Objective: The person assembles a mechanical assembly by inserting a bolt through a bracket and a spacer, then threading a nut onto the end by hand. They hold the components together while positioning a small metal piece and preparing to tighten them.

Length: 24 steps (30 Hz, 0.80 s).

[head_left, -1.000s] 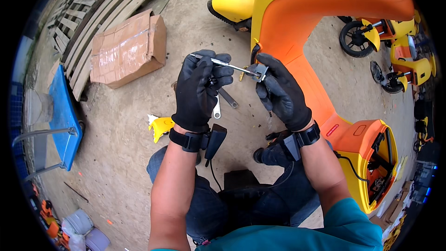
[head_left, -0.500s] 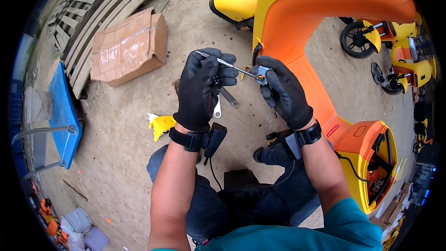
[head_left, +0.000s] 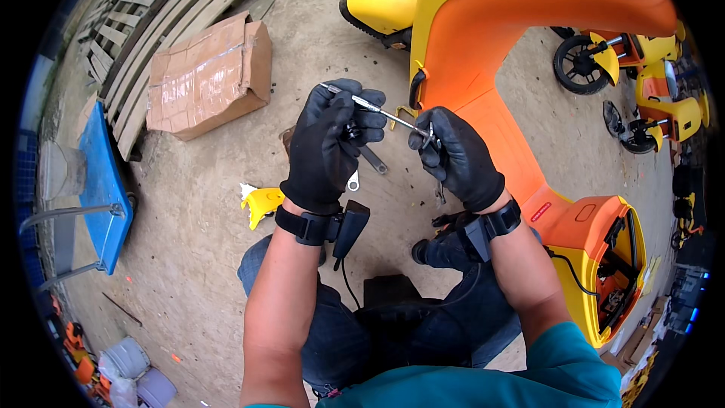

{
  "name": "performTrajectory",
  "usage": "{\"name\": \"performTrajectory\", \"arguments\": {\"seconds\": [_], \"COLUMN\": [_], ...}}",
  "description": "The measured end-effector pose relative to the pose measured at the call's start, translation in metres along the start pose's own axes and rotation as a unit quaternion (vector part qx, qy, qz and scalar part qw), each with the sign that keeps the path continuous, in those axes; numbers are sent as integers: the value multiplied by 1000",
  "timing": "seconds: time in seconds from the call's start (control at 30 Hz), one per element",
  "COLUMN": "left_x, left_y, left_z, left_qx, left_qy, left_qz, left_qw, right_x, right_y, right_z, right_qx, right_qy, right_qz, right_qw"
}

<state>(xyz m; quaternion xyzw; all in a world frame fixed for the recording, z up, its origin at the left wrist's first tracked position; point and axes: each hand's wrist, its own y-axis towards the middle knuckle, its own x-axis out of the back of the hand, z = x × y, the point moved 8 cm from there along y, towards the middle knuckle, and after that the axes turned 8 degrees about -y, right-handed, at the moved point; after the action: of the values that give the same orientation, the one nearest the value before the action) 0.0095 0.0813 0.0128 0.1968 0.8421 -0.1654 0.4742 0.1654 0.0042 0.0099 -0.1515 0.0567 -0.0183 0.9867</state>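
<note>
My left hand [head_left: 323,151], in a black glove, is closed around a thin silver screwdriver [head_left: 393,117]. The tool slants down to the right, and its far end meets a small metal part [head_left: 429,137]. That part is pinched in the fingers of my gloved right hand [head_left: 462,155], which hide most of it. A small metallic piece [head_left: 440,193] hangs below the right hand; what it is I cannot tell. On the ground beneath lie a silver wrench [head_left: 353,180] and a dark flat bar [head_left: 372,159].
An orange and yellow scooter body [head_left: 521,166] stands close on my right. Farther left are a cardboard box [head_left: 204,79], wooden pallets [head_left: 151,45] and a blue cart [head_left: 106,189]. A broken yellow piece [head_left: 263,205] lies near my left knee. More scooters [head_left: 657,106] stand far right.
My right hand has turned the metal part, so its flat, shiny face no longer shows, and the hand sits slightly lower. The left hand and screwdriver have barely moved.
</note>
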Motion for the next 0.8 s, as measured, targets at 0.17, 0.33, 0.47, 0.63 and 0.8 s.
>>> {"name": "performTrajectory", "arguments": {"seconds": [0.17,0.33,0.47,0.63,0.8], "left_x": [7,7,7,6,4], "left_y": [3,2,1,-1,-1], "left_z": [4,7,14,20,23], "left_qx": [7,25,42,57,60], "left_qy": [18,24,57,82,61], "left_qz": [-3,-6,-18,-21,-28], "left_qw": [1000,999,997,995,996], "right_x": [2,-4,-3,-9,-2], "right_y": [-4,-6,-8,-6,-3], "right_z": [9,14,9,6,-1], "right_qx": [8,-1,-32,-14,10], "right_qy": [-103,-52,-56,-33,-4], "right_qz": [-49,-45,-31,-27,-68], "right_qw": [993,998,997,999,998]}}
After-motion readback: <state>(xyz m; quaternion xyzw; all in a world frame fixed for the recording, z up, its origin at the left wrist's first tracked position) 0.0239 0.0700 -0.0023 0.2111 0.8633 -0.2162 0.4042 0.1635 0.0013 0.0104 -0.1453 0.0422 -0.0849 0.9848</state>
